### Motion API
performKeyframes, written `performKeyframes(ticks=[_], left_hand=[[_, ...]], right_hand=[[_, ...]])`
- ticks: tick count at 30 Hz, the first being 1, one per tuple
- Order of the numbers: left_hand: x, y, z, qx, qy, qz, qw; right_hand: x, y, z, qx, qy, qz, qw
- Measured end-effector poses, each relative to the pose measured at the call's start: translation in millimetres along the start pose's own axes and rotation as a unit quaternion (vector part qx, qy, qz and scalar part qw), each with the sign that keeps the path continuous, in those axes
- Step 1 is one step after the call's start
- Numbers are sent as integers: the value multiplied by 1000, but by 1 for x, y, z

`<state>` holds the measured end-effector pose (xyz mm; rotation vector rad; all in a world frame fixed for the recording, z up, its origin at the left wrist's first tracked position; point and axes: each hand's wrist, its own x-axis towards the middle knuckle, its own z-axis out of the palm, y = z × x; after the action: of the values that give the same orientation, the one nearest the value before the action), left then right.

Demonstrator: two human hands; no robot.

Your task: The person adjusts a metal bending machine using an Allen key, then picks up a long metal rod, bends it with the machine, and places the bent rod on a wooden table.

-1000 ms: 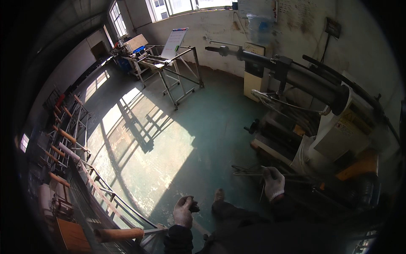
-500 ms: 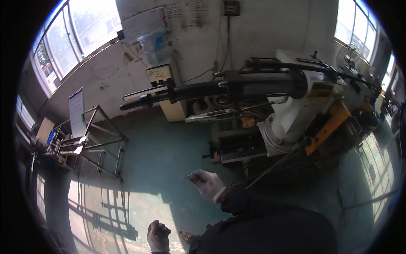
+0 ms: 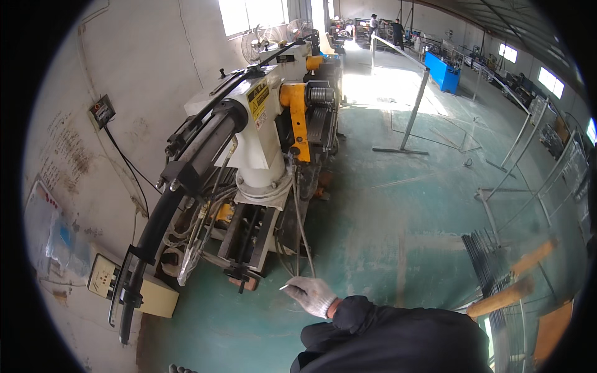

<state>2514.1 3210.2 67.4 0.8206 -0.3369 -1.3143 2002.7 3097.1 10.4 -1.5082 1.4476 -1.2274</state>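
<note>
My right hand [image 3: 310, 296], in a whitish knit glove with a dark sleeve behind it, is held out low in the middle. Its fingers are closed round a thin, short stick, of which only a pale tip [image 3: 284, 287] shows; its kind is too small to tell. Of my left hand [image 3: 180, 369] just a few dark glove fingertips show at the bottom edge, so its grip is hidden. The white bending-type machine [image 3: 264, 140] stands ahead of me, apart from both hands, with a long black arm [image 3: 158, 227] reaching toward the lower left.
A cream control box [image 3: 158, 298] stands by the left wall. Hoses hang from the machine, near an orange bracket [image 3: 298, 124]. Metal frames [image 3: 415, 112] and a blue cabinet [image 3: 443, 71] stand farther off. At right lie a bundle of dark rods [image 3: 485, 264] and wooden beams [image 3: 502, 297]. Two people are far back.
My view has swung to the right, bringing the long workshop floor into sight. The right hand keeps its pinch; the left hand has sunk almost out of the picture.
</note>
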Motion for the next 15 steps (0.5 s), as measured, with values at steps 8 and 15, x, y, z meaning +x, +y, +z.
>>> performKeyframes(ticks=[8, 15], left_hand=[[98, 69, 2, -21, -146, -73, 986], [156, 152, 22, 43, -72, -81, 993]], right_hand=[[40, -46, 113, -20, 60, -73, 995], [74, -141, 213, 26, 58, -214, 975]])
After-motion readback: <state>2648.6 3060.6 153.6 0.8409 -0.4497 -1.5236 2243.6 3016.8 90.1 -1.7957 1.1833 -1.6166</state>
